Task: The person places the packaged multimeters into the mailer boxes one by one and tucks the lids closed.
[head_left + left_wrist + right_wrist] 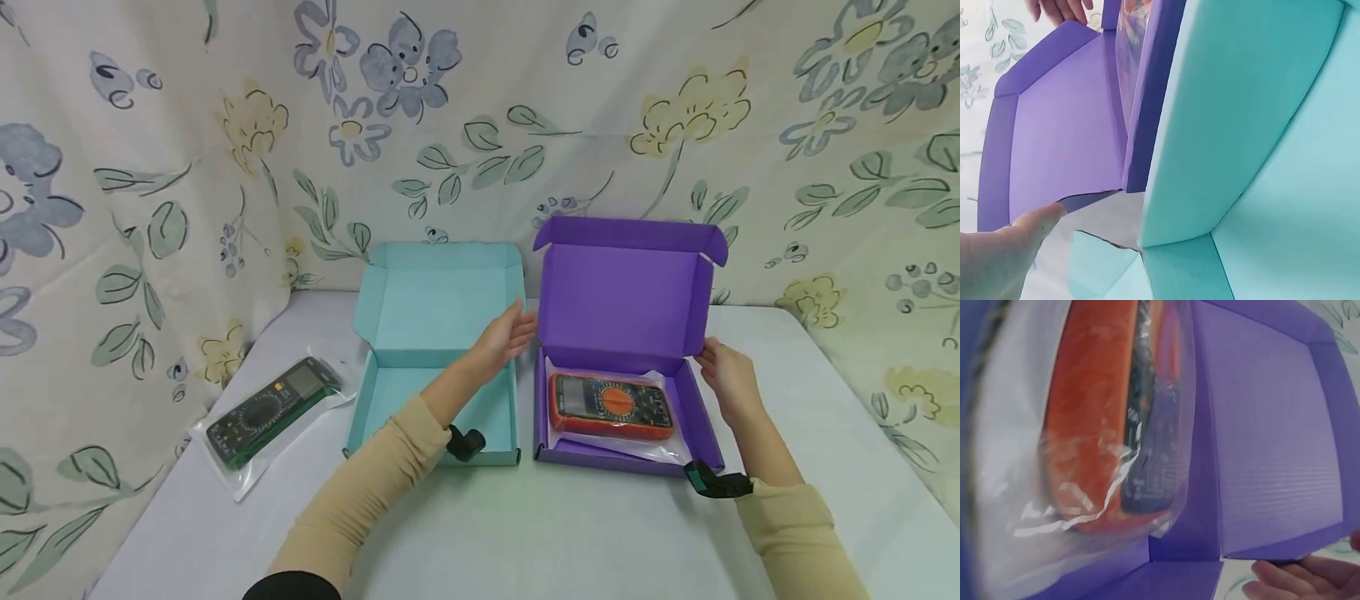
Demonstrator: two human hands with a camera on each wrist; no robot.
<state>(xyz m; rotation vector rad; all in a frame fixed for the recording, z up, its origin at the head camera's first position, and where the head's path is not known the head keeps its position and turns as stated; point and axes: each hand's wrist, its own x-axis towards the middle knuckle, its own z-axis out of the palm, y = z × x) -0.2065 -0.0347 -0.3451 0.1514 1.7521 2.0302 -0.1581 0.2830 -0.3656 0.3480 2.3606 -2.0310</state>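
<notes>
A purple box (626,292) stands with its lid raised. Inside it lies an orange multimeter (611,406) in a clear plastic bag (1085,519). My left hand (504,337) reaches over the teal box (435,300) to the purple lid's left side. Its fingers look extended, and the thumb (1047,219) meets the edge of the lid's side flap in the left wrist view. At the lid's lower right corner is my right hand (727,375), its fingertips (1266,572) touching the edge from outside. Part of that hand is out of frame in the right wrist view.
The teal box sits open to the left of the purple one, its lid leaning back. Farther left, a dark green multimeter (272,408) lies in a clear bag on the white table (600,533). A floral curtain (480,100) hangs behind.
</notes>
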